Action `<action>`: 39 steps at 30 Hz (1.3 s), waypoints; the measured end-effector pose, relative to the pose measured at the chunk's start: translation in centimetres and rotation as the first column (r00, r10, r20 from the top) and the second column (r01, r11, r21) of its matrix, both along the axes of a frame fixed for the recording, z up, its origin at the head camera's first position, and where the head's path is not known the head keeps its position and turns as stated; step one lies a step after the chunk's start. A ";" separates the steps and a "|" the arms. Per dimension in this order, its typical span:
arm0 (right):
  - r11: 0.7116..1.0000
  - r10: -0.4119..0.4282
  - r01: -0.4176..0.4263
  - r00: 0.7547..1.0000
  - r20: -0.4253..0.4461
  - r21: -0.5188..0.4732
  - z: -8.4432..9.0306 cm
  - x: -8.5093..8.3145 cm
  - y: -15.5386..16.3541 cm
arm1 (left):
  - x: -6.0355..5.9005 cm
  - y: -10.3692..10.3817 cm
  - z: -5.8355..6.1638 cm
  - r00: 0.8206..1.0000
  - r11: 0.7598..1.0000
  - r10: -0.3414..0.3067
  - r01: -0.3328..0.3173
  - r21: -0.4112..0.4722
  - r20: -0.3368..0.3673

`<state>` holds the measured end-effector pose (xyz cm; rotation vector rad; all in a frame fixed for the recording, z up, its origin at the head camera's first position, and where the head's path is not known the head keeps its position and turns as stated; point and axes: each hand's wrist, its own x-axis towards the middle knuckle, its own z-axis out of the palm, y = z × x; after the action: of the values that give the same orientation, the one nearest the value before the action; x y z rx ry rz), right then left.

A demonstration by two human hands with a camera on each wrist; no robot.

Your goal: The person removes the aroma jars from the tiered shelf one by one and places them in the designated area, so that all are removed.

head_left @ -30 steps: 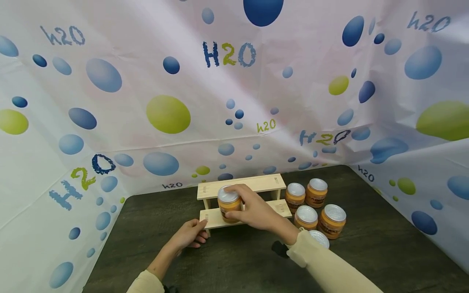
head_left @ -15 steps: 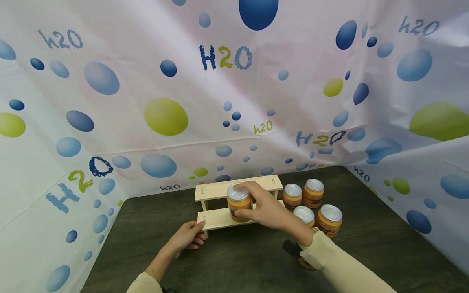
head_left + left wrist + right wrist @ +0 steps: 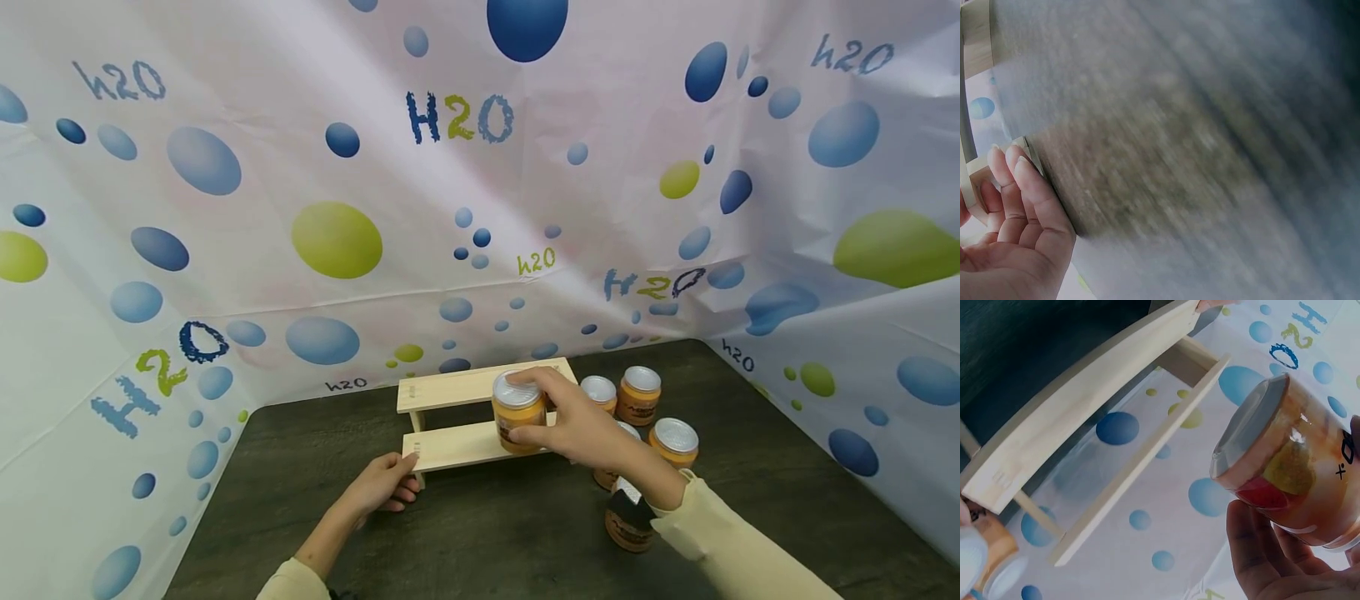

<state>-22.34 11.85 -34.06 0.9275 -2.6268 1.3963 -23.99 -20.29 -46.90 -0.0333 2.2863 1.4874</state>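
In the head view, my right hand (image 3: 577,429) holds an orange jar (image 3: 516,427) with a silver lid, thumb on its near side and fingers around the lid's far side. It is upright, over the right half of the lower step of a pale two-step wooden stand (image 3: 453,447). The right wrist view shows the jar (image 3: 1291,462) in the fingers, apart from the stand's boards. My left hand (image 3: 384,483) pinches the lower step's left end, thumb on top. In the left wrist view, the left hand's fingers (image 3: 1029,231) curl by the stand's leg.
Several more orange jars stand right of the stand; one is at the back (image 3: 639,398), and another nearer jar (image 3: 628,529) is partly hidden by the right wrist. Everything is on a dark wooden table (image 3: 480,542), with a bubble-printed sheet (image 3: 337,317) behind and at both sides.
My right hand has carried the jar rightward, from the left part of the lower step to its right part. The left hand keeps its hold on the step's end.
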 end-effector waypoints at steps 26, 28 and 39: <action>0.990 -0.140 0.140 0.990 0.013 0.009 1.2 2.2 7.6 | 0.0 0.0 0.3 1.000 1.000 0.012 -0.012 -0.002 0.008; 0.985 -0.170 0.171 0.985 -0.017 0.038 1.2 2.4 8.2 | 0.0 0.0 0.2 1.000 1.000 0.011 -0.011 -0.003 0.007; 0.962 -0.253 0.258 0.965 -0.069 0.093 0.9 3.4 10.8 | -0.2 0.0 -0.2 1.000 1.000 0.008 -0.008 0.000 0.010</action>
<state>-18.97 22.66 -33.18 0.5958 -2.6789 1.1695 -24.19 -20.33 -47.09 -0.0499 2.2810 1.4884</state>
